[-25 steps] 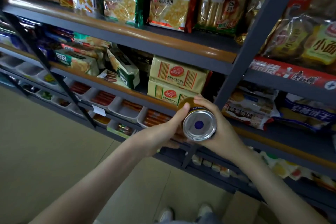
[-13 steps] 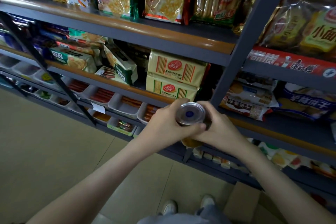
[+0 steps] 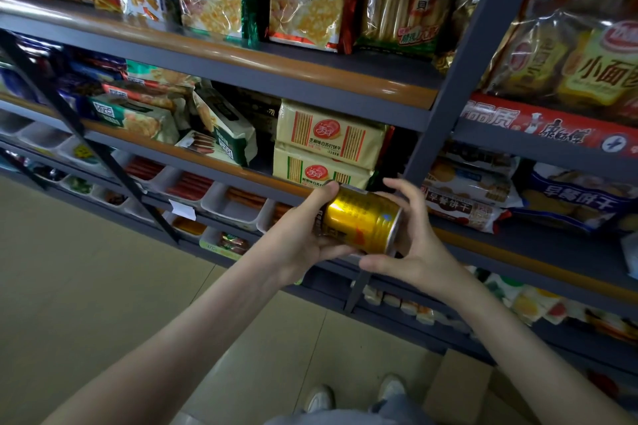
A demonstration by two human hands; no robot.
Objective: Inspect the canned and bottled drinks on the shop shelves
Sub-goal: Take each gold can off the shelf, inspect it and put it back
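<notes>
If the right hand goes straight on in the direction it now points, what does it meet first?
Most likely the gold can, which the left hand holds on its side: its silver end lies just ahead of the right hand, between thumb and spread fingers. Whether they touch is unclear.

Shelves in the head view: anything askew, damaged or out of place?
Only minor things: a green-and-white biscuit packet leans tilted on the middle shelf, and the gold can lies sideways in the left hand. No spills or damage visible.
</notes>
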